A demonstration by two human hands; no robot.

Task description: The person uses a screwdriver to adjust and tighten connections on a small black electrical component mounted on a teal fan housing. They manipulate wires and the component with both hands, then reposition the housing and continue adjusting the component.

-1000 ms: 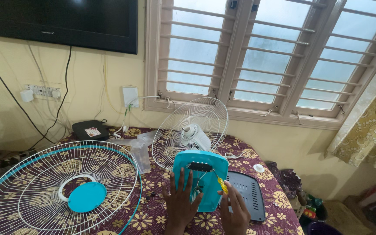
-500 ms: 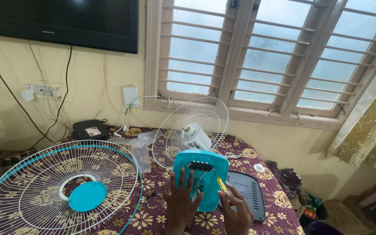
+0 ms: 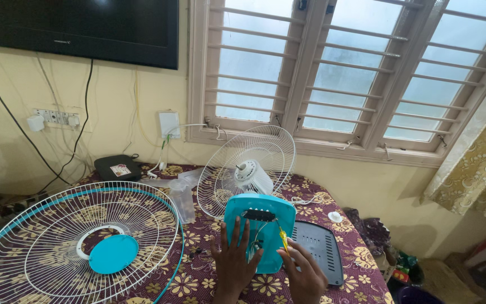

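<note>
Teal plastic fan base housing (image 3: 260, 225) stands tilted on the floral-clothed surface (image 3: 344, 225); left hand (image 3: 233, 264) spread flat on it, right hand (image 3: 304, 271) pinching a yellow screwdriver (image 3: 283, 238). Looks light, rigid, smooth; best gripped by edges.

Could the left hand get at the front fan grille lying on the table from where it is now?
Probably yes: the left hand rests on the turquoise fan base, and the front grille lies just to its left on the table, with only small loose bits between.

smooth teal plastic fan base (image 3: 260, 225), white wire fan grille (image 3: 80, 242), matt grey plastic cover (image 3: 319, 247), floral cloth tablecloth (image 3: 198, 281)
</note>
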